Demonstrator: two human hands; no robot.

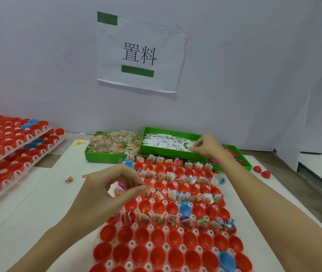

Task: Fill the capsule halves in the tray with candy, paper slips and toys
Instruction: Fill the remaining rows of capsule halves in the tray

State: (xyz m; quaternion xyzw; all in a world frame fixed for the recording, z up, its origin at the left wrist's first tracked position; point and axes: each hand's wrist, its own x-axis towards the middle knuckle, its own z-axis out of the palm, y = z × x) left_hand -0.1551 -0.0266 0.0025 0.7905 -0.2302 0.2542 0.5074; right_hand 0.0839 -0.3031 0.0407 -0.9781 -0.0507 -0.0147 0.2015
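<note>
Landmark: the white tray (152,245) of capsule halves, centre of the mat. Mostly red cups, a few blue; alternate rows carried candy packets, slips and small toys, the rows between them and the nearest rows were bare. Left hand (105,193) hovered over the tray's left edge, about mid-length, thumb and forefinger pinching a small clear candy packet (119,190) just above a cup. Right hand (208,147) was past the tray's far edge, fingers curled and pinching at the paper slips in the green slip bin (168,152). Candy bin (101,156) sat beyond the tray's far-left corner, touching the slip bin; toy bin (242,158) beyond the far-right corner, partly hidden by the right forearm. Open mat left of the tray, only a stray candy packet (69,179) there. Stacked loaded trays (9,146) well left of it. Two loose red capsule halves (261,171) off the far-right side.
</note>
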